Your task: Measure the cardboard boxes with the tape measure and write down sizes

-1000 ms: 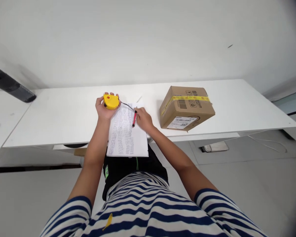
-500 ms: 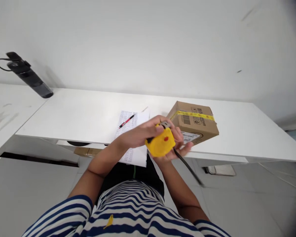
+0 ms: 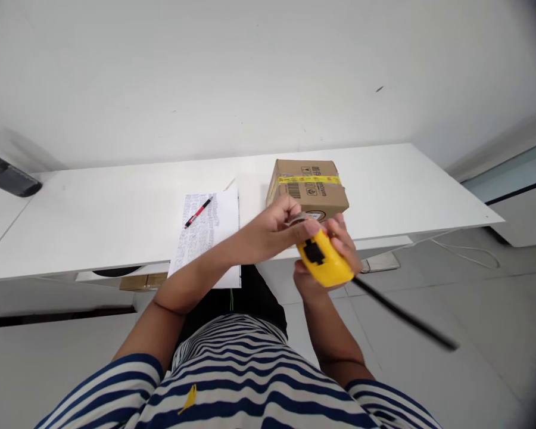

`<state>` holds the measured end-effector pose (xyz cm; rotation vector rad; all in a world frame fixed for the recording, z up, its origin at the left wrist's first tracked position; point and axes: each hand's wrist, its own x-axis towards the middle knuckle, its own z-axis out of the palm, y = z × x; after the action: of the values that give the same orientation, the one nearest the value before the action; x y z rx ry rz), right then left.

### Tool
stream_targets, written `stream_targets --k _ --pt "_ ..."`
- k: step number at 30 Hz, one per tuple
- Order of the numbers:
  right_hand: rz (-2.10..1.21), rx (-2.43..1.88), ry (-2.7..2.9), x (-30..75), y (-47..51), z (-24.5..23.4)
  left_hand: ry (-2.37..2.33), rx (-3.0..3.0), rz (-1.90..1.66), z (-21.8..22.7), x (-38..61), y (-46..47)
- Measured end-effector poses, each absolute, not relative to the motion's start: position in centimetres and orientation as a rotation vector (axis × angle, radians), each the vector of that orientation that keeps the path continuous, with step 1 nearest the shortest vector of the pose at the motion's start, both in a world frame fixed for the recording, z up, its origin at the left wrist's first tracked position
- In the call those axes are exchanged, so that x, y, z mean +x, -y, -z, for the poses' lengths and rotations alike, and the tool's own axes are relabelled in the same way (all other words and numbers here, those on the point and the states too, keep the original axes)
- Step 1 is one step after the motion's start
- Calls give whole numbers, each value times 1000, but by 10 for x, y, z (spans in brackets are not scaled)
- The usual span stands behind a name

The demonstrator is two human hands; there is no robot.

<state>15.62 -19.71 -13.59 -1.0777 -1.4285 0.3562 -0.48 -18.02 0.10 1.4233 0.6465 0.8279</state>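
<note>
A yellow tape measure (image 3: 333,267) is held in front of me, above the front edge of the desk, with a black wrist strap hanging off it to the lower right. My right hand (image 3: 345,245) wraps round the case from the right side. At the upper left of the case, my left hand (image 3: 274,229) pinches the metal end of the tape, its thumb lying along the case. Just behind both hands stands a closed cardboard box (image 3: 326,193) with yellow tape across its top; my fingers cover part of its front.
On the white desk (image 3: 116,208), written sheets of paper (image 3: 226,220) jut over the front edge, with a red and black pen (image 3: 199,213) on them. A dark bottle (image 3: 9,173) stands at the far left. The wall rises behind the desk.
The tape measure has turned in my hands and moved right, and its strap now swings farther out to the right. My view has shifted, so the desk things appear farther left.
</note>
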Motion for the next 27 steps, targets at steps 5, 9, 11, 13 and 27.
stream_targets --k 5,9,11,13,27 --pt "-371 -853 1235 210 171 92 -800 1489 -651 -10 1 154" --pt "-440 -708 1169 271 125 68 -868 1438 -771 -12 -4 115" --pt "-490 -684 1155 299 101 63 -945 1411 -915 -9 -13 91" --pt "-585 -694 1167 321 81 63 -1040 1385 -983 -2 -22 69" --pt "-797 -852 1141 311 41 76 -1440 1728 -871 17 1 66"
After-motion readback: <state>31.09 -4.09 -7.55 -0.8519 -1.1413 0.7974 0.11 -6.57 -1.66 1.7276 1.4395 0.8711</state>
